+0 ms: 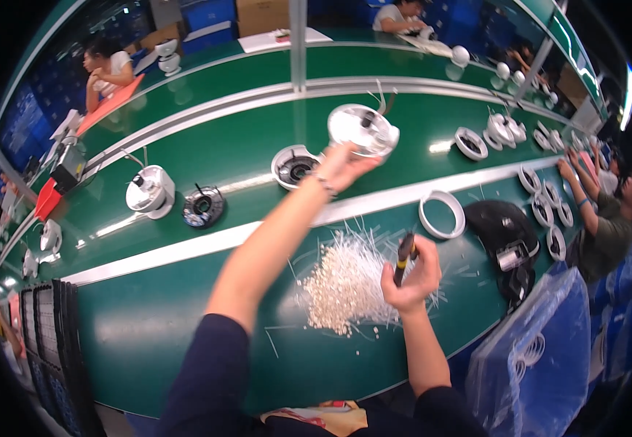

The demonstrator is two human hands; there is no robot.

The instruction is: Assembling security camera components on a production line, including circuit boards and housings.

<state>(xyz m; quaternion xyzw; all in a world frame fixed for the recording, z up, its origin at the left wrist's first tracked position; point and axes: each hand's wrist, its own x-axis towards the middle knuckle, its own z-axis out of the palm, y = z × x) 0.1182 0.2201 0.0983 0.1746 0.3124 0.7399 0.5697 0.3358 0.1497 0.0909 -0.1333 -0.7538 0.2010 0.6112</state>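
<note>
My left hand (pixel 345 169) reaches across to the green conveyor belt and grips the near rim of a white round lamp-like housing (pixel 356 125). Loose wires stick up from that housing, and its inside faces up. In my right hand (pixel 419 275) is a pair of pliers (pixel 404 258) with yellow and black handles; their jaws are too small to make out. Below both hands lies a heap of thin white plastic strips (pixel 365 266) and small cream-coloured pieces (pixel 334 295). A white housing with a black inside (pixel 287 171) sits just left of my left hand.
Along the belt stand another wired white housing (pixel 157 188), a round black part (pixel 204 207) and more housings (pixel 470 144). On the bench are a white ring (pixel 441 215) and a black bag (pixel 498 229). Black trays (pixel 46 349) stand left; a plastic-lined blue bin (pixel 542 357) right.
</note>
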